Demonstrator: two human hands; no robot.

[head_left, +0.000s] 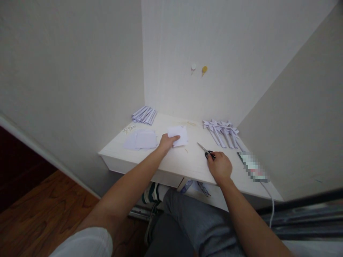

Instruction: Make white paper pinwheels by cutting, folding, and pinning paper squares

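Observation:
My left hand (167, 141) pinches a white square of paper (179, 135), its thumb lying across the sheet just above the tabletop. Off to the right, my right hand (220, 166) grips a pair of scissors (205, 150) by the black handles, with the blades pointing away to the upper left. The scissors and the paper are apart. Close by on the left, more white paper squares (144, 139) lie in an overlapping pile.
Rolled paper tubes (144, 115) are bundled at the back left, with small pale bits (129, 129) near them. Paper tubes with flared, cut ends (221, 132) lie at the back right. A phone (253, 167) with a white cable (272, 205) rests at the right. Walls enclose the white table (166, 160).

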